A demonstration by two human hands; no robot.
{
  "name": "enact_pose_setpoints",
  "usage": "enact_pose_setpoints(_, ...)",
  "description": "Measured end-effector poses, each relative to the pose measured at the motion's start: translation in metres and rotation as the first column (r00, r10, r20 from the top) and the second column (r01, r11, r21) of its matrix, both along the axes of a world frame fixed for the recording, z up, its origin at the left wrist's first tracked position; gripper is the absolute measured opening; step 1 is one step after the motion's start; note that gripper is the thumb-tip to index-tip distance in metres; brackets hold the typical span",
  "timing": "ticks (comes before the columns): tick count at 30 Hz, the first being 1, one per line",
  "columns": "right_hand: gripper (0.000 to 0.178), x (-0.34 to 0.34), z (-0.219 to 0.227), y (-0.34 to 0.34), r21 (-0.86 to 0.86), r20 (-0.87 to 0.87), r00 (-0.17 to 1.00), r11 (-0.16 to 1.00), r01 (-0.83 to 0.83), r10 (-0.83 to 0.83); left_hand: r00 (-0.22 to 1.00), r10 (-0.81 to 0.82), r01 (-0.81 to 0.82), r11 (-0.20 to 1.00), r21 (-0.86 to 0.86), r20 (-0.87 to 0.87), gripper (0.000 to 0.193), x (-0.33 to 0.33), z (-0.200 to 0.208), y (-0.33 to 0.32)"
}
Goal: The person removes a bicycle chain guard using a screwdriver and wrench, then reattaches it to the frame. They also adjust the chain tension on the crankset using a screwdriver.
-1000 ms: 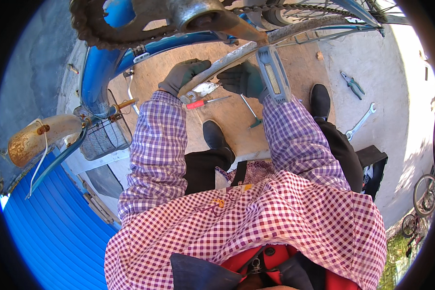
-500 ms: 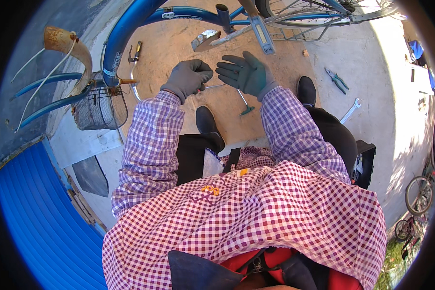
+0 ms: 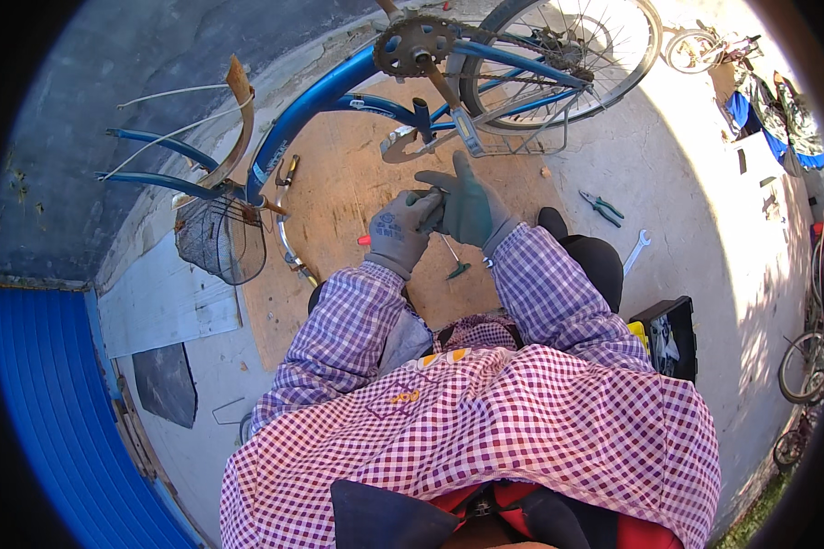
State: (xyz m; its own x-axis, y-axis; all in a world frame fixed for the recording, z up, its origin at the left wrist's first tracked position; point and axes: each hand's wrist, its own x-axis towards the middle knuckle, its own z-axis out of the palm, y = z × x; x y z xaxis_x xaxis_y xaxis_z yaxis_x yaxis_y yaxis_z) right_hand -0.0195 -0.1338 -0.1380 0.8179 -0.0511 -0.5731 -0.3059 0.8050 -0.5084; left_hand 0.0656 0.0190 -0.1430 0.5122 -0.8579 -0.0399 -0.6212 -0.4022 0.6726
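Observation:
My left hand (image 3: pixel 400 229), in a grey glove, has its fingers bent and pressed against the palm side of my right hand (image 3: pixel 470 209). What they pinch there, if anything, is hidden. The right hand wears a glove with a green palm; its visible fingers are stretched out and spread. Just beyond both hands stands an upturned blue bicycle frame (image 3: pixel 313 102) with its chainring (image 3: pixel 416 46) and rear wheel (image 3: pixel 558 55). Below the hands, on a wooden board (image 3: pixel 330 183), lies a tool with a green T-handle (image 3: pixel 459 270). A red handle end (image 3: pixel 364 240) shows beside my left wrist.
Pliers (image 3: pixel 601 208) and an open-end wrench (image 3: pixel 636 252) lie on the concrete to the right. A black toolbox (image 3: pixel 687 340) stands near my right leg. Leftward are a wire basket (image 3: pixel 215 240) and a curved handlebar (image 3: pixel 285 220). Parked bicycles (image 3: pixel 804 368) line the far right.
Both hands, apart before, have come together, with the left fingers now against the right palm. My view has shifted, showing more of the bicycle and its chainring.

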Motion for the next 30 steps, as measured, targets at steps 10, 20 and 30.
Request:
enact_pose_setpoints(10,0.096,0.016,0.041,-0.002,-0.177,0.059,0.995,0.982,-0.068,0.079,0.996,0.027,-0.043,0.980,-0.192,-0.082,0.018,0.015,0.025,-0.010)
enact_pose_setpoints(20,0.076,0.046,0.095,0.007,-0.286,0.321,0.936,0.957,-0.053,0.147,0.899,0.182,-0.345,0.856,-0.386,-0.399,0.018,0.060,0.088,0.003)
enact_pose_setpoints(30,0.064,0.032,0.156,0.000,-0.502,0.136,0.965,0.855,-0.127,0.224,0.837,-0.102,-0.149,0.903,-0.403,-0.538,0.021,0.208,0.216,-0.051)
